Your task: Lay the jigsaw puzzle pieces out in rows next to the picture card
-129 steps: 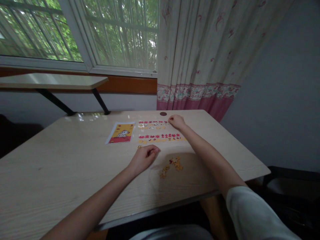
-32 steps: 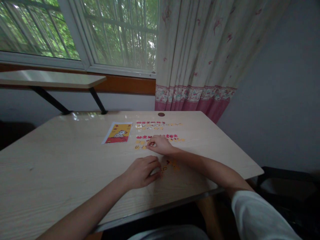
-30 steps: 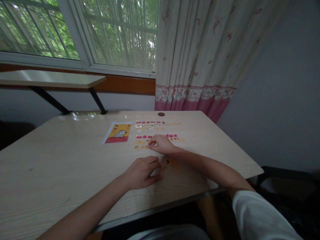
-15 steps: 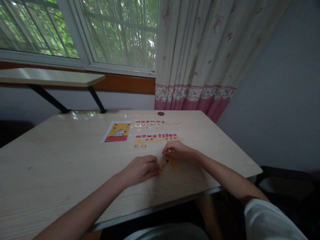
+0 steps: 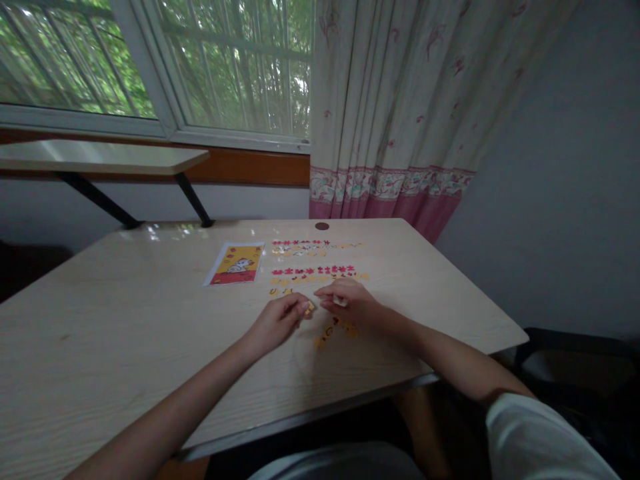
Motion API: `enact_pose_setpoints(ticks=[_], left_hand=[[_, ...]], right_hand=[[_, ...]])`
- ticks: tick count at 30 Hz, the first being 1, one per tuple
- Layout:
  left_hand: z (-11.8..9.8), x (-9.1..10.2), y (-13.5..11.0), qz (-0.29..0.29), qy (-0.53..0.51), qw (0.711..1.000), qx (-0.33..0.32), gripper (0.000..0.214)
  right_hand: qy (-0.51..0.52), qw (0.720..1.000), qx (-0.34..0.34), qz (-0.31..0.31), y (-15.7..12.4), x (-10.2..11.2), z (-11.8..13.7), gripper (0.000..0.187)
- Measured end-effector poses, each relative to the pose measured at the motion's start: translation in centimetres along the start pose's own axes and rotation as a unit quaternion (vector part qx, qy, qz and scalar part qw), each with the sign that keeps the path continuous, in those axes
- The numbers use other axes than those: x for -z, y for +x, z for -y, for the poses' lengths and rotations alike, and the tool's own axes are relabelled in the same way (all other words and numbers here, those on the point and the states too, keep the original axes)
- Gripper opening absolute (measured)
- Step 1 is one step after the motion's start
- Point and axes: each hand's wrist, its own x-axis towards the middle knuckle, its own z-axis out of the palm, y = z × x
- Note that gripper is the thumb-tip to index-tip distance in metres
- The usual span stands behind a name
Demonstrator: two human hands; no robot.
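My left hand (image 5: 280,321) pinches a small yellow puzzle piece (image 5: 310,307) between thumb and fingertips, just above the table. Close by on its right, my right hand (image 5: 353,303) has its index finger stretched toward that piece, thumb and finger apart, with nothing visible between them. Below the hands lies a loose group of yellow puzzle pieces (image 5: 320,343) with dark marks. Past the hands, a row of red puzzle pieces (image 5: 313,271) and rows of yellow ones (image 5: 280,282) are laid out. My right hand hides part of these rows.
A picture card (image 5: 237,265) showing a white bird on yellow and red lies left of the rows. More pieces (image 5: 300,243) are lined up farther back, near a round dark disc (image 5: 322,227). A raised shelf (image 5: 100,157) stands at the back left of the table (image 5: 150,333).
My left hand has risen from the loose group and moved away from me, now with a yellow piece in its fingers. My right hand's fingers have spread and shifted slightly left.
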Motion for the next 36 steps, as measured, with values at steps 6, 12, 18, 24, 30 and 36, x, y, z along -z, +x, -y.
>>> enact_pose_setpoints(ticks=[6, 12, 18, 24, 30, 36], left_hand=[[0.5, -0.3, -0.1, 0.038, -0.009, 0.999, -0.023, 0.03], [0.7, -0.4, 0.2, 0.052, -0.068, 0.996, 0.008, 0.031], [0.2, -0.1, 0.6, 0.026, -0.162, 0.985, 0.048, 0.026], [-0.3, -0.1, 0.5, 0.018, -0.181, 0.981, 0.069, 0.022], [0.2, -0.1, 0.5, 0.01, -0.202, 0.975, 0.089, 0.023], [-0.5, -0.1, 0.5, -0.013, -0.218, 0.971, 0.094, 0.026]], right_hand=[[-0.042, 0.999, 0.031, 0.01, -0.2, -0.1, 1.0, 0.022], [-0.065, 0.995, 0.072, 0.001, 0.1, 0.5, 1.1, 0.015], [-0.069, 0.993, 0.091, 0.01, 0.0, 0.3, 1.2, 0.02], [-0.085, 0.992, 0.09, 0.017, -0.3, -0.1, 0.7, 0.023], [-0.089, 0.99, 0.107, 0.014, -0.4, 0.2, 0.6, 0.025], [-0.093, 0.989, 0.112, 0.035, -0.3, 0.2, 0.9, 0.024]])
